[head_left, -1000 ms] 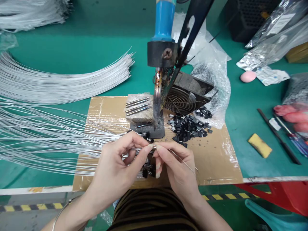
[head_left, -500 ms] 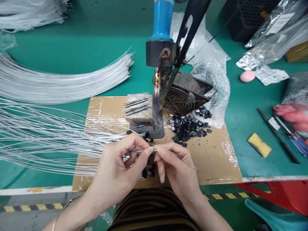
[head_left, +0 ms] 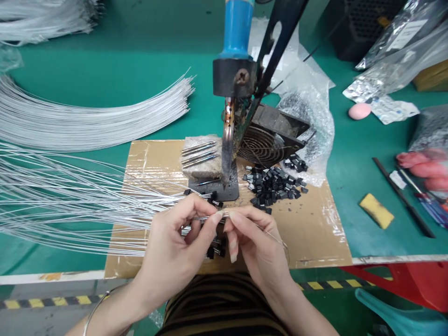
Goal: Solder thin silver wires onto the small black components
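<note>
My left hand (head_left: 178,245) pinches a slim metal rod (head_left: 202,218) between thumb and forefinger. Facing it, my right hand (head_left: 261,240) has its thumb and forefinger closed on a thin wire (head_left: 275,237), whose loose length bends out past the palm. The fingertips of both hands nearly meet, and they hide where rod and wire come together. Just above them stands a soldering iron (head_left: 227,140), tip down over a dark metal plate (head_left: 231,190). Several similar rods (head_left: 199,154) lie on a pale block (head_left: 201,171). Below my fingers, black-ended grey wires (head_left: 219,247) are partly covered.
Small black connector pieces (head_left: 275,186) are heaped on the cardboard (head_left: 311,233) at right, before a fan (head_left: 262,144). Grey wire bundles (head_left: 105,123) spread over the left side of the green table. A yellow sponge (head_left: 376,211) and a dark stick (head_left: 402,196) lie far right.
Both hands keep their pinch and have shifted only very slightly upward. The rod and wire stay between the fingers; nothing else on the table has moved.
</note>
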A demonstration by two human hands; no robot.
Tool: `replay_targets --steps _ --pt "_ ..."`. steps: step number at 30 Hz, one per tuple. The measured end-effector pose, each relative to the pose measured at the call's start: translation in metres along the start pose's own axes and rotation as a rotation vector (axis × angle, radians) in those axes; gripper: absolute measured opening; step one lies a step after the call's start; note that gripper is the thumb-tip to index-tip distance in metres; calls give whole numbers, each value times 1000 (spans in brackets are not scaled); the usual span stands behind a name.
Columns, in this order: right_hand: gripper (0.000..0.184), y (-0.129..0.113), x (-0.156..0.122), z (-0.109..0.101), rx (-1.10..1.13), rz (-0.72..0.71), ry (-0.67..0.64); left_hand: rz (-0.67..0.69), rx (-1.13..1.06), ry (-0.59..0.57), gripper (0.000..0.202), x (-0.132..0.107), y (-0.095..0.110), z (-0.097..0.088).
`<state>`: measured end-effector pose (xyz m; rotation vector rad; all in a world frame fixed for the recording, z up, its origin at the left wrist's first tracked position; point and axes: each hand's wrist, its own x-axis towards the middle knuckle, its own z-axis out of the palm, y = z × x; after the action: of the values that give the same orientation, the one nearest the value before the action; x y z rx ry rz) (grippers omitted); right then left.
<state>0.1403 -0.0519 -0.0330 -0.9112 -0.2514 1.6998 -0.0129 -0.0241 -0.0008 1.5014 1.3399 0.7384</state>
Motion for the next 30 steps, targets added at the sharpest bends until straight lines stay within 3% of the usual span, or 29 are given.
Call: replay_targets --steps 10,17,22,30 --pt "16 3 -2 5 -21 -13 74 37 -36 82 11 -4 -3 9" --pt "13 3 0 4 7 -17 33 -13 -112 90 11 -1 -1 11" --pt "16 0 0 0 -41 -61 20 -26 -128 164 11 1 0 9" --pt "7 3 1 -2 -135 -114 24 24 -115 131 10 1 0 6"
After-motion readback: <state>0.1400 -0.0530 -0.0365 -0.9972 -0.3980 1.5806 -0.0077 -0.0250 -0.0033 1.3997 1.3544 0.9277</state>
